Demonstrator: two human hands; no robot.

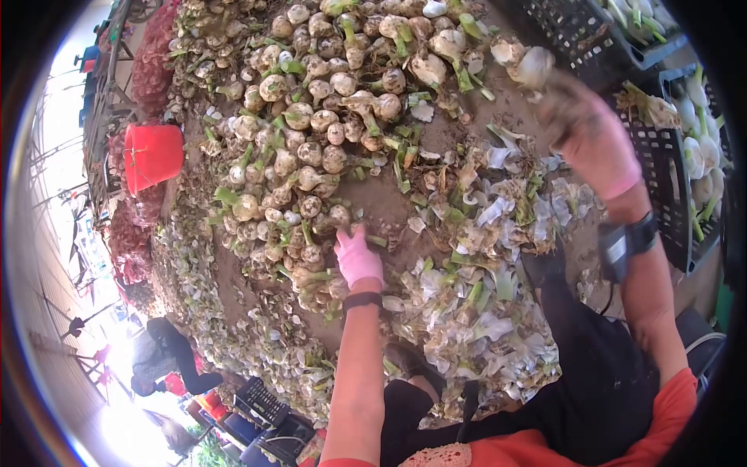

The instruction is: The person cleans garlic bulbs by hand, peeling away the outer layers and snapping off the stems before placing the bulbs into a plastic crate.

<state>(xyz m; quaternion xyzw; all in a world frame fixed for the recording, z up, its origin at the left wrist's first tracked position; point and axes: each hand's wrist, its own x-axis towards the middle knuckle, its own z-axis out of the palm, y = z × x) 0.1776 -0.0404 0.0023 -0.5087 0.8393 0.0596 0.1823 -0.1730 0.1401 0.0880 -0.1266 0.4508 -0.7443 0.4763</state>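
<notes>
My left hand, in a pink glove, reaches to the near edge of a heap of garlic bulbs. Its fingers are apart, with the tips right at a soil-stained garlic bulb. At the upper right, my right hand wears a soiled pink glove and is smeared by motion. A blurred pale bulb shows just beyond its fingers, beside another bulb; I cannot tell whether the hand holds anything. Many bulbs in the heap carry soil and short green stems.
Peeled skins and leaf scraps lie in front of me and around my legs. Black crates with cleaned bulbs stand at the right. A red bucket and red mesh sacks are at the left. Another person bends over at the lower left.
</notes>
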